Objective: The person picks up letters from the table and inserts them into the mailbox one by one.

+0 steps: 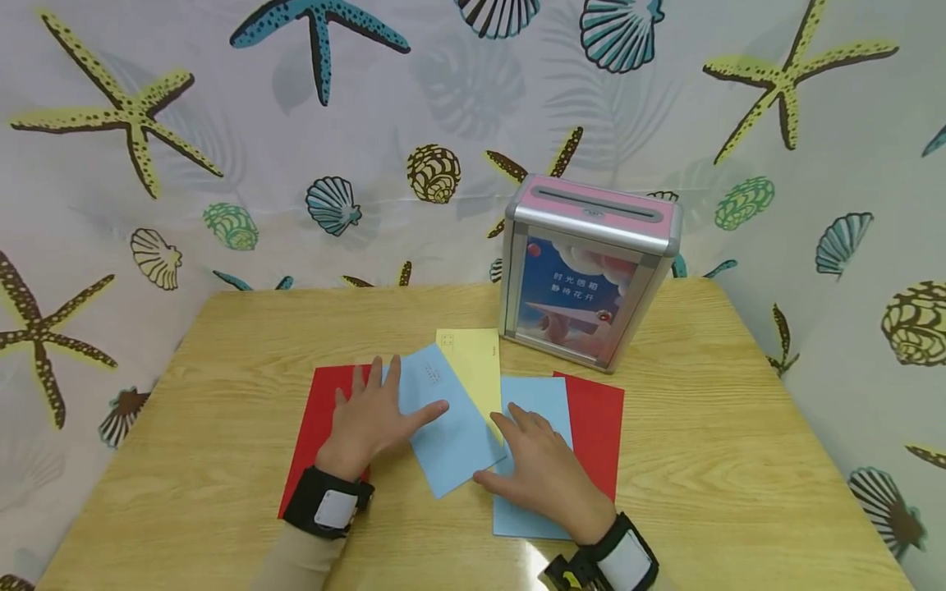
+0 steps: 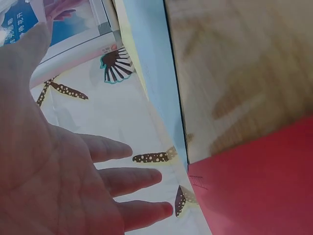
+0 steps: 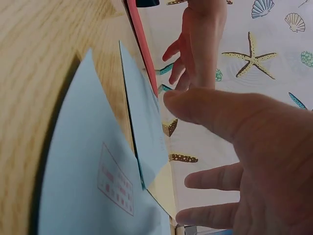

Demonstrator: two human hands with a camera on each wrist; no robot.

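Note:
Coloured envelopes lie fanned out on the table. My left hand (image 1: 373, 427) is spread above the left red envelope (image 1: 301, 460) and the upper end of the tilted blue envelope (image 1: 454, 443). In the left wrist view, the left fingers (image 2: 129, 180) are straight and hold nothing. Over the right blue envelope (image 1: 528, 519) is my right hand (image 1: 543, 472), fingers apart and nothing in its grasp; contact with the paper is hard to tell. A yellow envelope (image 1: 476, 357) lies between the blue ones, partly covered. Another red envelope (image 1: 600, 427) sticks out from under the right blue one.
Behind the envelopes, right of centre, stands a pink-topped box (image 1: 584, 287) with metal edges, a slot on top and a picture on its front. It rests near the back of the wooden table (image 1: 732, 460). A shell-and-starfish cloth (image 1: 273, 148) hangs behind.

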